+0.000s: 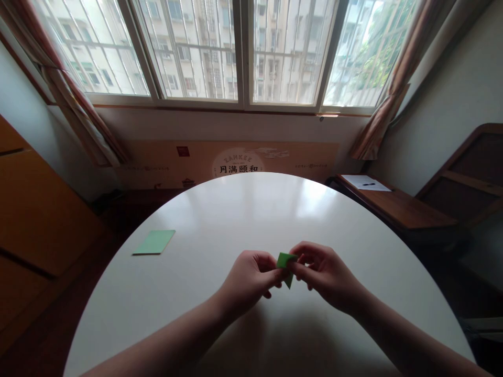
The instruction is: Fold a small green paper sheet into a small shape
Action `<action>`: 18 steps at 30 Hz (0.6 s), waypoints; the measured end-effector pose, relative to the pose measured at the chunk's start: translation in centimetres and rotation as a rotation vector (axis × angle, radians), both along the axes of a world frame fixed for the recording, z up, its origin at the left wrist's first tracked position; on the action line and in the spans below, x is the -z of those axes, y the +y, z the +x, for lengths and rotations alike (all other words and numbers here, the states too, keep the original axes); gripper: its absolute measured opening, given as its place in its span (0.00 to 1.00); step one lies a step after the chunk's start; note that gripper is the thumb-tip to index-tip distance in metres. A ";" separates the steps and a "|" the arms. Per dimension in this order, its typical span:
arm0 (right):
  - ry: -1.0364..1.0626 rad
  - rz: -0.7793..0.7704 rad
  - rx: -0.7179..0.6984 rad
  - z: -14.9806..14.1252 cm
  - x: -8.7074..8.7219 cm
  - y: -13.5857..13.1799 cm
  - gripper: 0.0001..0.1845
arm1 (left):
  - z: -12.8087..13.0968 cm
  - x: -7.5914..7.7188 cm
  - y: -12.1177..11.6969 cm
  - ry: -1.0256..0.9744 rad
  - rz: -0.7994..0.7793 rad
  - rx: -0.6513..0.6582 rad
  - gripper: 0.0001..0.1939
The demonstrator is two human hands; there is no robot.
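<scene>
A small piece of folded green paper [285,259] is held between my two hands above the white table. My left hand [251,275] pinches its left side between thumb and fingers. From the right, my right hand [322,269] grips the other side in the same way, its thumb over the paper. A pointed corner of the paper hangs down between the hands. Part of the paper is hidden behind the fingers, so its whole folded shape cannot be made out.
A stack of light green paper squares [154,242] lies on the left of the round white table [251,209]. Beyond the right edge, a wooden bench [416,209] bears a white sheet [359,183] with a dark pen. Barred windows stand behind, with curtains at both sides.
</scene>
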State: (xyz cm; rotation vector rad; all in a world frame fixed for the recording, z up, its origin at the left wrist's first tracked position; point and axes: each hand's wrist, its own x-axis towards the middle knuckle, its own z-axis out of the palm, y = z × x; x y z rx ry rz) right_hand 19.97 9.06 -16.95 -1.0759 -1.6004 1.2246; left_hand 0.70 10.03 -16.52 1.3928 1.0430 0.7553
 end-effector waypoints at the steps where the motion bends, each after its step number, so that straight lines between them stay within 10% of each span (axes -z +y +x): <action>1: 0.016 -0.012 0.006 -0.1 -0.1 0.0 0.12 | 0.1 -0.1 0.0 -0.023 -0.025 0.003 0.16; 18: 0.205 -0.061 -0.044 -0.7 0.9 -0.1 0.12 | 0.1 -0.3 0.3 -0.221 -0.258 -0.013 0.16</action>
